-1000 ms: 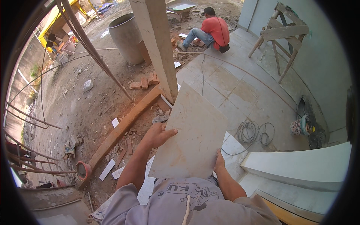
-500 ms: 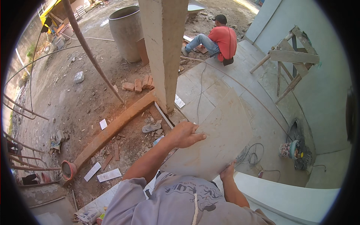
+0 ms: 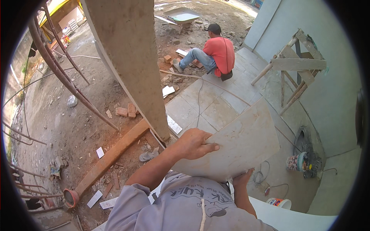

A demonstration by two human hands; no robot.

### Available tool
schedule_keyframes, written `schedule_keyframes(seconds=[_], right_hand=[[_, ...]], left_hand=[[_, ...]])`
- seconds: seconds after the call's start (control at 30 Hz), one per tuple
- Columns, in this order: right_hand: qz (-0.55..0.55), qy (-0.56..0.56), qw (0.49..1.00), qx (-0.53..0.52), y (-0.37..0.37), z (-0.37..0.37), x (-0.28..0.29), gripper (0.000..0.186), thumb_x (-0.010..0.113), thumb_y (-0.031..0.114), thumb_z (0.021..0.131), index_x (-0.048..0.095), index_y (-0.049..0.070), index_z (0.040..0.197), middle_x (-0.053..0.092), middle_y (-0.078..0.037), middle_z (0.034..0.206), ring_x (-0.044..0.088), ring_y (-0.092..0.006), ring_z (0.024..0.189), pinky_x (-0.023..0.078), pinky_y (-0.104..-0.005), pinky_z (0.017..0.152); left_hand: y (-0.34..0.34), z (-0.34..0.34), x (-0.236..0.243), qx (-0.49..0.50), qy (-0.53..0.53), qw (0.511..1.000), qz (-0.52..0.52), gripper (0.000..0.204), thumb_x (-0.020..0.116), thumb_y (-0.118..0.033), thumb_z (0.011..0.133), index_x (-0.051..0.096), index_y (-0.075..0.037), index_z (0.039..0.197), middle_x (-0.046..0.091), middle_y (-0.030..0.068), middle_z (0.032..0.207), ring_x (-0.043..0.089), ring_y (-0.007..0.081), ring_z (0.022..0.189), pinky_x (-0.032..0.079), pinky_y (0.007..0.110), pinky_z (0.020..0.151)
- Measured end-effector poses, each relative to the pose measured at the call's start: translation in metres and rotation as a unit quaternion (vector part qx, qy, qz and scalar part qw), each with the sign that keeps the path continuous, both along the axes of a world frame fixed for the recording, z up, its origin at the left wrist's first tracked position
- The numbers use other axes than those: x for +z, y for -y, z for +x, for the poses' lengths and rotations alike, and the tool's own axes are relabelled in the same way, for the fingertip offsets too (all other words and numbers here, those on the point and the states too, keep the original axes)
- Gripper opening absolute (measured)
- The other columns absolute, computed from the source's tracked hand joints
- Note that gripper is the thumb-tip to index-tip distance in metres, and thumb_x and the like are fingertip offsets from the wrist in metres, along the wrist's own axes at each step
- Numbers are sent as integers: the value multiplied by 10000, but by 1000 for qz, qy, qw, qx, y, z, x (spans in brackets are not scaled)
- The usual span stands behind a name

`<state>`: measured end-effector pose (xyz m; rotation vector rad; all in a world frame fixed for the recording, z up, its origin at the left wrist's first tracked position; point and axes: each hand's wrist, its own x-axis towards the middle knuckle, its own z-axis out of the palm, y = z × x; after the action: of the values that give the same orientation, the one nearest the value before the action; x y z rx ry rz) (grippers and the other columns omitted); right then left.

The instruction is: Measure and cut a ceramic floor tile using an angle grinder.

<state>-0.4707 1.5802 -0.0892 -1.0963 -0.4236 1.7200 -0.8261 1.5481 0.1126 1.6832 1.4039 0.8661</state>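
One tile (image 3: 244,140), left hand (image 3: 194,144) and right hand (image 3: 243,179) tight on opposite edges (roomy floor (image 3: 278,176) rightward)

pale grey tile (image 3: 246,140), brownish streaks; red shirt (image 3: 222,54), blue jeans (image 3: 198,58)

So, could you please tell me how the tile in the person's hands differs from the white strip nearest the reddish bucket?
The tile is broad, while the strip is narrow and much smaller. The tile is greyish with brownish smears; the strip looks white. The tile is held in the left hand and right hand, whereas the strip lies on the dirt. Both are flat and straight-edged.
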Motion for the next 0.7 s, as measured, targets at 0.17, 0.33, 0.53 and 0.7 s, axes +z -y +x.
schedule_keyframes(seconds=[0.17, 0.33, 0.53, 0.7], right_hand=[[-40, -14, 999, 7, -127, -12, -49, 883, 257, 741, 915, 210, 104, 1525, 238, -99, 1573, 238, -316, 1435, 195, -471, 1172], [-53, 4, 998, 37, -297, -49, -36, 916, 274, 771, 893, 207, 114, 1528, 240, -97, 1573, 235, -311, 1438, 196, -477, 1172], [-80, 70, 990, 90, -412, -52, -64, 918, 284, 782, 884, 201, 139, 1534, 220, -105, 1585, 224, -306, 1445, 182, -483, 1172], [-84, 85, 987, 109, -483, -101, -65, 910, 285, 768, 896, 206, 120, 1531, 219, -113, 1585, 223, -307, 1446, 180, -468, 1174]], left_hand=[[-95, -13, -24, 54, -9, 998, -24, 376, 625, -396, 877, 702, -68, 1045, 663, 190, 751, 640, 372, 746, 489, 440, 683], [-225, -26, -43, 132, 6, 991, -35, 358, 636, -398, 876, 716, -94, 1047, 655, 180, 696, 646, 357, 678, 492, 424, 642], [-319, -42, -51, 224, 47, 971, -61, 367, 634, -424, 884, 731, -102, 1031, 646, 158, 645, 643, 332, 622, 494, 400, 615], [-376, -88, -65, 251, 42, 964, -71, 366, 623, -428, 894, 737, -102, 1017, 644, 148, 633, 636, 320, 588, 489, 395, 587]])
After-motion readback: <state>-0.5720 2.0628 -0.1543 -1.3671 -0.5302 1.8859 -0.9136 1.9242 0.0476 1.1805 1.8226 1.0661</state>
